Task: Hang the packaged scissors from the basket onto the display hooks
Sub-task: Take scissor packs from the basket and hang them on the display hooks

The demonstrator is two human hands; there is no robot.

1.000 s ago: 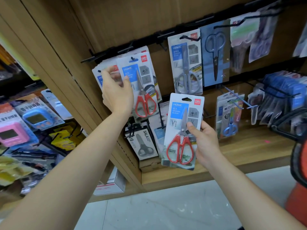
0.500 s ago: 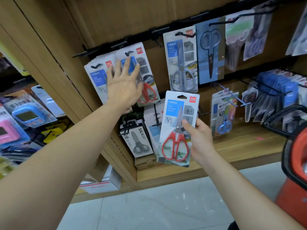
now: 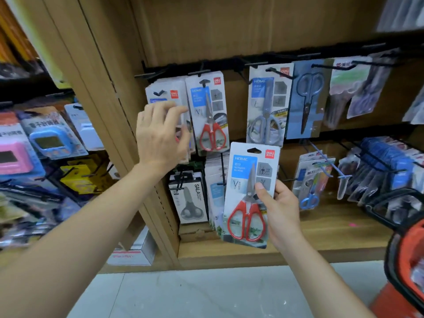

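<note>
The scissors pack point(image 3: 246, 203) is white with a blue panel and red handles — the basket point(image 3: 410, 253) orange, black-rimmed.

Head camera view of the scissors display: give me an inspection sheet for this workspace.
Surface: wooden shelf under a black hook rail.
Job's things: red-handled scissors pack in hand, not yet hung; matching packs on the left hooks; orange basket at right edge.
Clutter: grey scissors pack and small blue scissors on other hooks.
Hands: right hand grips the pack's right edge; left hand open before the leftmost hung packs.
Cables: nothing seen.
Surroundings: timers on the neighbouring shelf; box on the floor.
</note>
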